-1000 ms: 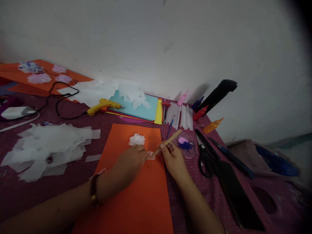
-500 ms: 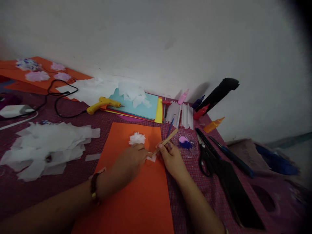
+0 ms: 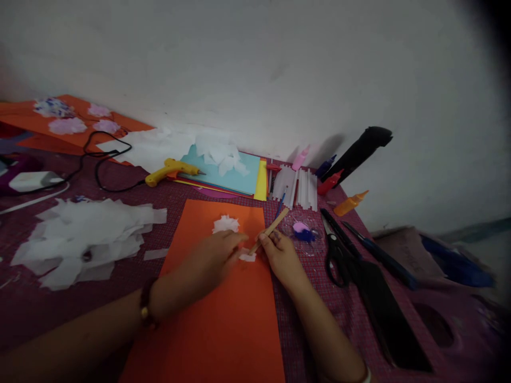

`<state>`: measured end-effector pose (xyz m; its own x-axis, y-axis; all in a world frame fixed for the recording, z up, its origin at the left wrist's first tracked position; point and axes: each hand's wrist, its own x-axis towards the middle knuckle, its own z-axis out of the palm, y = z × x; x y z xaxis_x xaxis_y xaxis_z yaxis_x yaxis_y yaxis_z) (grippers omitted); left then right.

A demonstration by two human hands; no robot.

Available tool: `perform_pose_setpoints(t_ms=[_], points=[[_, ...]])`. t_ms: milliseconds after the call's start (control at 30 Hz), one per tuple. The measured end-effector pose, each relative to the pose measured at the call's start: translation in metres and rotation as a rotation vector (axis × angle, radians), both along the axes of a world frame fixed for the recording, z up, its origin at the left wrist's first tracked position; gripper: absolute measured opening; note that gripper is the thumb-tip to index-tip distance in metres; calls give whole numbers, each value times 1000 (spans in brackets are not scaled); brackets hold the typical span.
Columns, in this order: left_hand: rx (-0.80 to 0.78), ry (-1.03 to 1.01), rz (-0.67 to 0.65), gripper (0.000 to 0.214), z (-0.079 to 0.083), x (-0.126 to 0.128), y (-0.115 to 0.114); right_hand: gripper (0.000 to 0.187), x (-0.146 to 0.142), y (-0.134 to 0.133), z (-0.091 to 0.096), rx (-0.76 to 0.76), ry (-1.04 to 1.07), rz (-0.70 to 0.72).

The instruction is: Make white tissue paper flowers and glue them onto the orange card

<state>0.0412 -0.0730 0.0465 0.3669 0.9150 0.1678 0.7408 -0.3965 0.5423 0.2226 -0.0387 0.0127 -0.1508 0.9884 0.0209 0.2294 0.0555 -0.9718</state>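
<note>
My right hand (image 3: pixel 281 256) grips a thin wooden stick (image 3: pixel 271 229), whose lower tip presses a small white tissue scrap (image 3: pixel 247 257) onto the orange paper sheet (image 3: pixel 223 319). My left hand (image 3: pixel 211 259) rests on the sheet beside that scrap, fingers bent toward it; motion blur hides whether they pinch it. A crumpled white tissue flower (image 3: pixel 225 224) lies on the sheet just beyond the left fingers.
A pile of white tissue pieces (image 3: pixel 88 234) lies left. Behind are a yellow glue gun (image 3: pixel 170 171) with black cord, stacked coloured paper (image 3: pixel 227 175) and white straws (image 3: pixel 297 189). Black scissors (image 3: pixel 335 250), paint bottles (image 3: pixel 347 205), a small paint dish (image 3: pixel 301 231) and a long black object (image 3: pixel 385 314) lie right.
The stick has tilted lower and its tip stays on the scrap, which now looks white and flatter. My left hand has shifted slightly right along the sheet.
</note>
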Motion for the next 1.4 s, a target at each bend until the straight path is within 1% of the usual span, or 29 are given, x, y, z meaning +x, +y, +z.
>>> perform_pose_setpoints(t_ms=[67, 133, 200, 267, 333, 400, 467, 533, 600, 633, 667, 733, 767, 800, 867, 1000, 1133, 1200, 1267, 1400], points=[[-2, -110, 86, 26, 19, -10, -1, 26, 1, 2, -3, -27, 59, -31], [10, -153, 161, 26, 39, -24, -3, 29, 2, 4, -5, -68, 119, -60], [7, -112, 169, 20, 53, -41, -9, 32, 3, 4, -4, -102, 180, -97], [-25, -52, 147, 18, 59, -57, -20, 34, 3, 4, -1, -122, 238, -141], [-86, -1, 136, 18, 55, -71, -36, 35, 3, 4, 2, -134, 270, -170], [-164, 53, 139, 18, 45, -82, -54, 36, 3, 4, 4, -143, 278, -176], [-201, 115, 155, 19, 32, -88, -70, 37, 3, 3, 6, -151, 273, -171], [-176, 181, 168, 25, 20, -91, -79, 38, 2, 3, 6, -154, 264, -166], [-119, 234, 142, 39, 11, -93, -80, 38, 2, 2, 7, -149, 262, -177], [-96, 251, 109, 44, 8, -93, -79, 37, 2, 2, 7, -136, 263, -186], [-83, 265, 65, 45, 6, -93, -76, 35, 2, 1, 8, -113, 268, -196], [-74, 286, -9, 34, 4, -93, -70, 31, 3, -2, 11, -51, 276, -207], [-78, 295, -24, 27, 4, -92, -66, 29, 2, -5, 12, -13, 271, -203], [-85, 304, -25, 21, 5, -92, -63, 27, 2, -7, 14, 24, 257, -190], [-97, 319, -17, 17, 9, -88, -57, 23, -1, -13, 17, 92, 209, -143], [-118, 339, -26, 13, 19, -74, -46, 14, -7, -23, 21, 217, 103, 12], [-140, 366, 72, 10, 25, -52, -34, 13, -10, -27, 20, 293, -50, 137], [-120, 369, 97, 9, 26, -40, -26, 14, -10, -26, 18, 331, -151, 161], [-79, 349, 80, 9, 26, -29, -18, 13, -10, -25, 17, 372, -241, 166], [52, 216, 46, 9, 22, -14, -6, 13, -8, -24, 18, 418, -343, 154]])
